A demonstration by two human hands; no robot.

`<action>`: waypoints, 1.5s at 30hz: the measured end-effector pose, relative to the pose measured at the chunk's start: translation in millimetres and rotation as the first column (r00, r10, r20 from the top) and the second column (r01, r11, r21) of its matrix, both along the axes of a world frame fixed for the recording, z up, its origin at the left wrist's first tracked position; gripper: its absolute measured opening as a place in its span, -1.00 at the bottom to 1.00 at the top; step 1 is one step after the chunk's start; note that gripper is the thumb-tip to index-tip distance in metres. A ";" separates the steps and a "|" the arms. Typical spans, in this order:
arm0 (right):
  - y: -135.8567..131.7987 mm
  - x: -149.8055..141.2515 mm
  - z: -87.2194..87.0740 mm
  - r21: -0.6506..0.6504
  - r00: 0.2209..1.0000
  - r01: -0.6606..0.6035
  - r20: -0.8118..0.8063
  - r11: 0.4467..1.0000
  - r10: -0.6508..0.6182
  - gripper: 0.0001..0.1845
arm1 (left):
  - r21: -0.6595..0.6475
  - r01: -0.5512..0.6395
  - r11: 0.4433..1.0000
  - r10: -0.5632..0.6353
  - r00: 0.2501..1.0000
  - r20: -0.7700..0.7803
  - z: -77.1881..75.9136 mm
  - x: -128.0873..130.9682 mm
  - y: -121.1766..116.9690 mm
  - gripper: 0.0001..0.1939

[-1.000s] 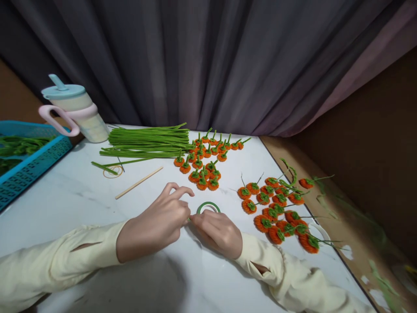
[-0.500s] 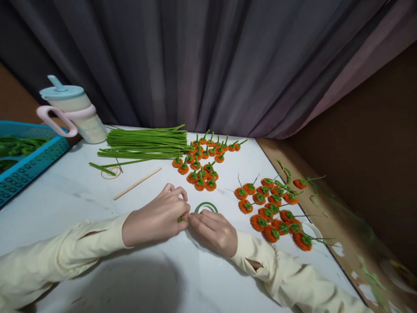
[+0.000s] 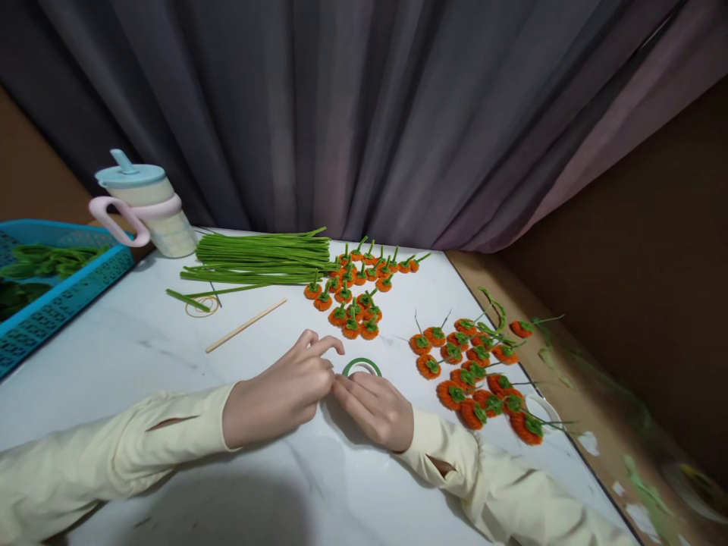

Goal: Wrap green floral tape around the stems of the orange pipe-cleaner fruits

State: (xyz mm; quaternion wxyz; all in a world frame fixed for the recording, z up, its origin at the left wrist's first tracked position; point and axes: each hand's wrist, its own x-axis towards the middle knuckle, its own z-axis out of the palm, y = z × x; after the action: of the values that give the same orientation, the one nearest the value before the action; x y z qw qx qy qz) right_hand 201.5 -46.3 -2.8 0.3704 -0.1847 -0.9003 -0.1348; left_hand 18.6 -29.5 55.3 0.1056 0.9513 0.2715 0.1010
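My left hand (image 3: 278, 398) is closed in a pinch, its thumb and fingers meeting the fingertips of my right hand (image 3: 375, 409), which are pressed together too. Whatever lies between the fingertips is hidden. A roll of green tape (image 3: 353, 364) lies right behind my right fingers, partly covered by them. Beyond the hands stand small orange persimmons (image 3: 351, 328) of fuzzy stem wire, each with a green calyx and short green stem. More orange persimmons (image 3: 473, 413), with thin bare wire stems, lie to the right.
A bundle of green pipe cleaners (image 3: 258, 256) lies at the back, near a wooden stick (image 3: 246, 326) and a rubber band (image 3: 193, 309). At left are a lidded tumbler (image 3: 167, 235) and a blue basket (image 3: 73, 292) with green pieces. A curtain (image 3: 318, 114) hangs behind the table.
A short green piece that showed under my left fingers is now out of sight. The left index finger has stretched out a little to the right. The camera view has shifted slightly.
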 end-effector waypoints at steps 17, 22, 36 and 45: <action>0.0 1.1 -4.2 -0.112 0.999 0.019 -0.045 0.994 -0.024 -0.78 | 0.215 0.018 0.976 0.018 0.986 -0.164 5.9 2.0 -4.9 -0.76; 0.3 -2.0 -7.8 -0.302 0.991 0.039 -0.114 0.953 -0.077 -0.84 | 0.176 0.029 0.984 -0.005 0.990 -0.138 7.2 1.8 -5.9 -0.74; -0.3 -1.8 -5.2 -0.598 0.952 -0.024 -0.259 0.801 -0.164 -0.73 | 0.134 -0.037 0.990 0.045 0.998 -0.054 3.2 0.6 -3.5 -0.72; 1.7 2.7 -0.5 -0.038 0.996 -0.034 -0.082 0.999 0.030 -0.74 | -0.398 -0.062 0.915 0.055 0.998 -0.029 8.3 -3.3 9.4 -0.65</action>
State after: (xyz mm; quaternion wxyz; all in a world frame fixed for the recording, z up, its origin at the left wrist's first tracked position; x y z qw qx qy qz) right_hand 204.2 -44.6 -3.3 0.4054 -0.1829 -0.8897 -0.1036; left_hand 15.3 -20.2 63.6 0.2917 0.9021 0.3156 0.0383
